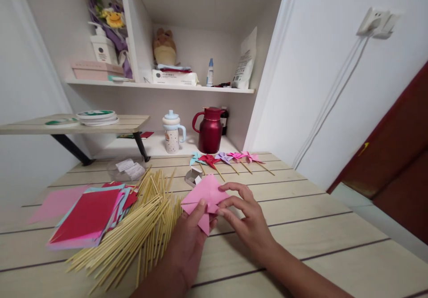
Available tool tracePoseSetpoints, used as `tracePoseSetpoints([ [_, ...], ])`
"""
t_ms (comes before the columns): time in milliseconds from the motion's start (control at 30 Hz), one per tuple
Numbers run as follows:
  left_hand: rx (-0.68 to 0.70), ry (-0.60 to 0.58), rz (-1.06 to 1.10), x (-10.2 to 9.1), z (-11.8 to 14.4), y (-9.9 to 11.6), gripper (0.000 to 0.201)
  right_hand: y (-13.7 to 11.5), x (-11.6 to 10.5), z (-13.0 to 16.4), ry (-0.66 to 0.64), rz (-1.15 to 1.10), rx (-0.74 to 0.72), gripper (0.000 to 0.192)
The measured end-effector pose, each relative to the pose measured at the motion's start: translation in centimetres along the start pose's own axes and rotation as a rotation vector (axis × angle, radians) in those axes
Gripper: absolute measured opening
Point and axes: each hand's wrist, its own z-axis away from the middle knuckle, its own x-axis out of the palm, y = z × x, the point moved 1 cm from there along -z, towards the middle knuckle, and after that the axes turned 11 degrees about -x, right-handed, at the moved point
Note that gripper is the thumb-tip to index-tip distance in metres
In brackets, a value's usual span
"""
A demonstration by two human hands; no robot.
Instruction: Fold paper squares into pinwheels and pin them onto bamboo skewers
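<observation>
in hands (192,244) (249,217), paper (207,188), top edge free

Left fingers (213,223) partly hidden beneath pink paper (207,190).

On the pale, dark-seamed plank table (321,235) we find slender yellow wooden sticks (127,235) — loosely heaped — beside stacked coloured paper sheets (88,217), red uppermost, and five stick-mounted paper pinwheels (210,160).
</observation>
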Motion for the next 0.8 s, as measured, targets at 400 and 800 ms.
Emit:
tracePoseSetpoints([
  [400,-0.034,-0.037,0.015,0.2,-0.1,0.5,0.033,0.3,-0.7,0.3,-0.023,0.027,-0.131,0.020],
  [800,-0.037,-0.105,0.006,0.4,0.1,0.2,0.028,0.0,-0.8,0.0,-0.030,0.027,-0.110,0.009],
])
